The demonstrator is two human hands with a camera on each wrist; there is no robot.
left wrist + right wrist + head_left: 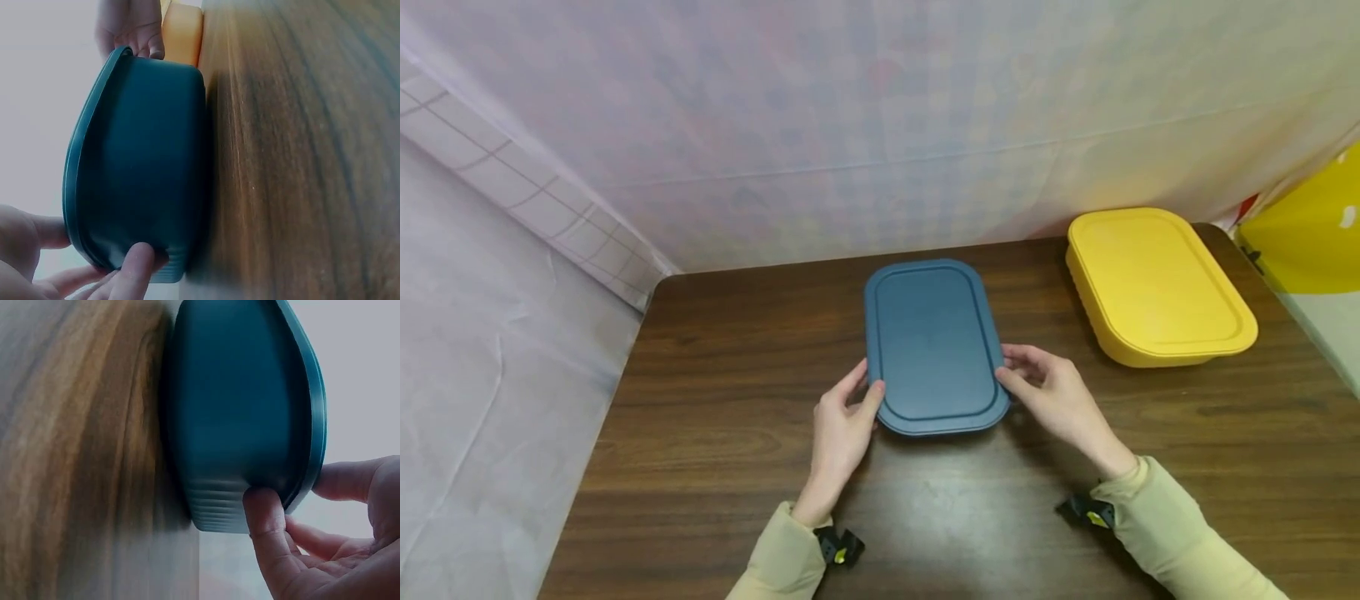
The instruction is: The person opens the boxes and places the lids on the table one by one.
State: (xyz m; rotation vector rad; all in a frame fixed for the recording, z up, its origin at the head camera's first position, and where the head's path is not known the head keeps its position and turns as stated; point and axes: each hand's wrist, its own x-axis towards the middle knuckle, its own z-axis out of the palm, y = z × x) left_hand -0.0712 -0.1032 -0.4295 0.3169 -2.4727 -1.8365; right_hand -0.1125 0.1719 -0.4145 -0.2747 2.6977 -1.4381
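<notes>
A blue lidded storage box (934, 342) with rounded corners sits at the middle of the wooden table. On its near left side my left hand (844, 425) grips the rim, thumb on the lid edge and fingers against the wall below. My right hand (1056, 396) holds the opposite side the same way, thumb at the lid's edge. In the left wrist view the box wall (144, 150) shows beneath the overhanging lid (78, 162), with fingertips under that rim. Ribbed lower corners of the box (215, 503) appear in the right wrist view, close over the table.
A yellow lidded box (1161, 283) stands at the table's back right. The dark brown wooden table (722, 400) ends at a pale curtain (850, 125) behind. Light grey cloth (490, 375) hangs along the left edge, and a yellow printed item (1307, 225) is beyond the right edge.
</notes>
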